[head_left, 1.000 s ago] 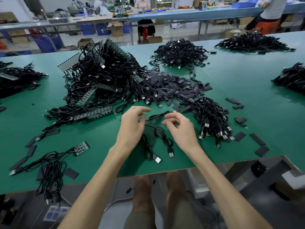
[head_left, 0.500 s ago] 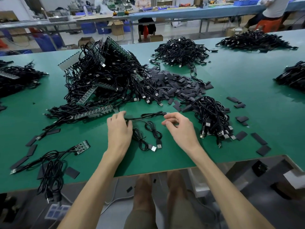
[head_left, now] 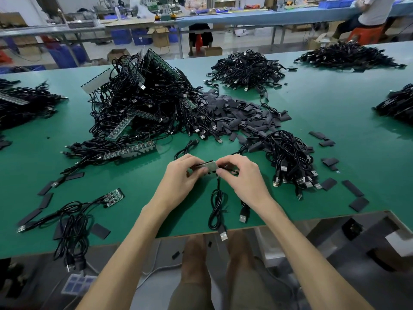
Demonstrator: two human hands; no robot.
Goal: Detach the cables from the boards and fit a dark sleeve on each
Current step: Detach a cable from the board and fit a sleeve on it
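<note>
Both hands hold a small grey board piece (head_left: 206,167) above the green table (head_left: 335,121). My left hand (head_left: 181,175) grips its left end, and my right hand (head_left: 239,173) pinches its right end where black cables join it. One black cable (head_left: 216,204) hangs from the board in a loop, its USB plug (head_left: 223,235) at the table's near edge. A second USB plug (head_left: 244,217) lies under my right wrist. Behind stands a big heap of boards with cables (head_left: 143,108). Right of it lies a heap of dark sleeves (head_left: 241,115).
A bundle of cables (head_left: 290,159) lies right of my hands, with loose sleeves (head_left: 355,191) beyond it. A small green board with cables (head_left: 114,195) lies at the left. More cable piles (head_left: 248,68) sit at the back. People sit at a far bench.
Both hands have come together and lifted a small board with its cables off the table. The cables that lay coiled between the hands now hang from the board toward me.
</note>
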